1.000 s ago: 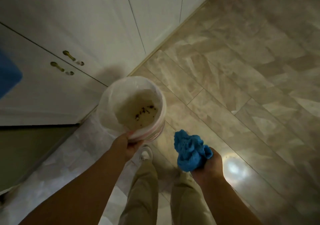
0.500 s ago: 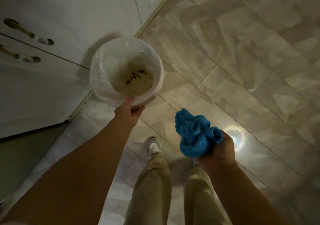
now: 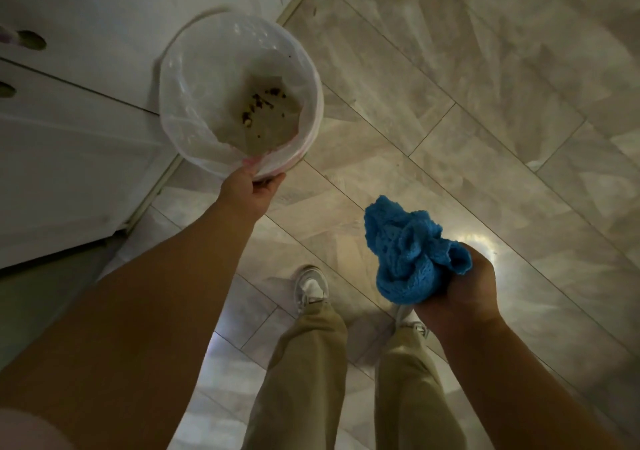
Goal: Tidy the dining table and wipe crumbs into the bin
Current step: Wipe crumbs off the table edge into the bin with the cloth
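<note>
A small round bin (image 3: 194,114) lined with a clear plastic bag sits low against the white cabinets, over the tiled floor. Dark crumbs (image 3: 261,108) lie on its bottom. My left hand (image 3: 251,190) grips the bin's near rim, arm stretched out. My right hand (image 3: 464,290) is closed around a bunched blue knitted cloth (image 3: 407,259), held lower right of the bin and apart from it. The dining table is out of view.
White cabinet doors (image 3: 86,131) with dark handles fill the upper left. Beige marble floor tiles (image 3: 485,103) spread to the right. My legs in khaki trousers and a white shoe (image 3: 311,288) stand below the hands.
The bin has gone down and away from me toward the cabinets, my left arm stretching out with it. The blue cloth stays bunched in my right hand.
</note>
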{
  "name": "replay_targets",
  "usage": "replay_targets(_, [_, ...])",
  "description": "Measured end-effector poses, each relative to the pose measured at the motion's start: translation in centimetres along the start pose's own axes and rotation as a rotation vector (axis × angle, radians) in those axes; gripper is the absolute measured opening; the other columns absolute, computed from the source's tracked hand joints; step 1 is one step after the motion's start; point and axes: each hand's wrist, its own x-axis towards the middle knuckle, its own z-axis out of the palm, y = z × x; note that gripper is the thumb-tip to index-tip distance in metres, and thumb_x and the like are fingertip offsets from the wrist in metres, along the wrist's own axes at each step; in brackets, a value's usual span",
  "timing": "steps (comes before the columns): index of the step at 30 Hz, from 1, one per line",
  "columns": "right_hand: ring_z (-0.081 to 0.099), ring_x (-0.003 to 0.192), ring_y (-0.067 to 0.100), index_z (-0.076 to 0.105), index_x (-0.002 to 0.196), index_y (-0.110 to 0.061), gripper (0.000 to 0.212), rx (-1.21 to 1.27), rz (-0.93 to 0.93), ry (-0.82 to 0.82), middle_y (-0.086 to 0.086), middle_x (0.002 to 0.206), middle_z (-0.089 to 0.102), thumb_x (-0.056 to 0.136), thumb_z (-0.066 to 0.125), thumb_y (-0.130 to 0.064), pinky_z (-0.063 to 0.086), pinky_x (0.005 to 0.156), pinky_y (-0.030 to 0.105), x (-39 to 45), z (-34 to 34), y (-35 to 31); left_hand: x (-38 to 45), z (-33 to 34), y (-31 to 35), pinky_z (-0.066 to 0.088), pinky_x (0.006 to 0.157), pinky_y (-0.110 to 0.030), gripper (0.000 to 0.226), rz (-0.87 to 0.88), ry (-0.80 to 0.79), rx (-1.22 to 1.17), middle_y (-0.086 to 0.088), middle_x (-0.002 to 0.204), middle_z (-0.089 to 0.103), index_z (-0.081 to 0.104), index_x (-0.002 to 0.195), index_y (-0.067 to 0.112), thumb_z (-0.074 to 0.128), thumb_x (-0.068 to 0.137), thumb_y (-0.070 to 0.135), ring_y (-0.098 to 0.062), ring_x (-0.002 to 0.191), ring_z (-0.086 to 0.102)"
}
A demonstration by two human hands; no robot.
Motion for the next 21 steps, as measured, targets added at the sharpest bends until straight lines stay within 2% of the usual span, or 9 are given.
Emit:
replay_targets(3, [0.061, 0.067, 0.022, 0.057, 0.062, -0.012, 0.033, 0.046, -0.010, 0.042, 0.008, 0.067, 0.059, 0.088, 0.037, -0.009, 0.050, 0.076, 0.033, 0.6, -0.2, 0.0, 0.4, -0.3, -0.4, 0.042, 0.107, -0.051, 0.012, -0.019, -0.012, 0.003, -0.020, 0.112, 0.057, 0.055, 0.107, 0.001, 0.047, 0.099, 0.002, -0.039, 0.113, 0.050])
replay_targets(6, [0.059, 0.079, 0.025, 0.056, 0.071, -0.012, 0.011, 0.062, -0.002, 0.002, 0.009, 0.076, 0.058, 0.074, 0.047, -0.012, 0.047, 0.090, 0.038, 0.8, -0.1, 0.3, 0.3, -0.8, -0.6, 0.038, 0.111, -0.051, 0.013, -0.020, -0.029, 0.001, -0.021, 0.127, 0.054, 0.056, 0.107, 0.001, 0.045, 0.099, 0.001, -0.039, 0.119, 0.050])
replay_targets(7, [0.058, 0.081, 0.026, 0.057, 0.073, -0.011, 0.010, 0.065, 0.000, -0.010, 0.009, 0.077, 0.058, 0.070, 0.048, -0.014, 0.045, 0.091, 0.039, 0.8, -0.2, 0.4, 0.5, -1.0, -0.5, 0.038, 0.111, -0.051, 0.013, -0.018, -0.032, -0.005, -0.021, 0.129, 0.054, 0.056, 0.108, 0.001, 0.046, 0.099, 0.002, -0.039, 0.118, 0.051])
replay_targets(10, [0.060, 0.072, 0.023, 0.058, 0.065, -0.012, 0.021, 0.061, -0.001, -0.017, 0.008, 0.071, 0.058, 0.079, 0.042, -0.011, 0.047, 0.081, 0.035, 0.4, -0.4, 0.3, -0.1, -1.2, -0.2, 0.048, 0.102, -0.048, 0.019, -0.013, -0.019, 0.046, -0.021, 0.125, 0.057, 0.057, 0.115, 0.001, 0.053, 0.096, 0.004, -0.037, 0.109, 0.058])
replay_targets(13, [0.060, 0.066, 0.020, 0.057, 0.059, -0.013, 0.036, 0.093, -0.004, -0.006, 0.006, 0.066, 0.058, 0.087, 0.037, -0.010, 0.050, 0.072, 0.030, -0.5, -0.3, -0.2, -2.8, -0.9, -0.2, 0.052, 0.091, -0.035, 0.015, -0.009, -0.009, 0.150, -0.012, 0.123, 0.057, 0.060, 0.110, 0.007, 0.056, 0.097, 0.013, -0.027, 0.107, 0.059])
replay_targets(15, [0.059, 0.068, 0.020, 0.057, 0.059, -0.013, 0.034, 0.126, -0.001, -0.004, 0.005, 0.068, 0.057, 0.087, 0.038, -0.010, 0.049, 0.076, 0.030, -1.4, 0.0, -0.7, -5.1, -1.1, -1.2, 0.049, 0.092, -0.026, 0.016, -0.033, 0.069, 0.251, -0.005, 0.112, 0.047, 0.050, 0.116, 0.016, 0.050, 0.101, 0.020, -0.017, 0.099, 0.055])
replay_targets(17, [0.057, 0.080, 0.023, 0.057, 0.067, -0.012, 0.019, 0.139, 0.005, -0.024, 0.007, 0.075, 0.056, 0.080, 0.043, -0.010, 0.045, 0.092, 0.033, -2.4, 0.7, -1.1, -8.2, -1.2, -3.2, 0.046, 0.097, -0.039, 0.035, -0.115, 0.070, 0.290, -0.011, 0.104, 0.048, 0.043, 0.129, 0.013, 0.051, 0.100, 0.031, -0.022, 0.097, 0.054])
replay_targets(19, [0.056, 0.089, 0.025, 0.056, 0.075, -0.011, 0.010, 0.134, -0.005, -0.075, 0.008, 0.082, 0.056, 0.069, 0.048, -0.013, 0.041, 0.100, 0.036, -4.6, 1.9, -1.8, -12.7, -0.5, -5.1, 0.048, 0.095, -0.045, 0.050, -0.255, -0.053, 0.390, -0.016, 0.106, 0.057, 0.048, 0.125, 0.007, 0.056, 0.093, 0.044, -0.026, 0.096, 0.059])
replay_targets(21, [0.058, 0.093, 0.027, 0.058, 0.081, -0.009, 0.016, 0.100, -0.021, -0.121, 0.010, 0.086, 0.059, 0.069, 0.048, -0.013, 0.044, 0.100, 0.038, -7.4, 3.2, -2.4, -18.5, 0.9, -7.4, 0.043, 0.106, -0.046, 0.070, -0.392, -0.323, 0.488, -0.014, 0.124, 0.061, 0.054, 0.124, 0.002, 0.062, 0.083, 0.058, -0.028, 0.114, 0.059])
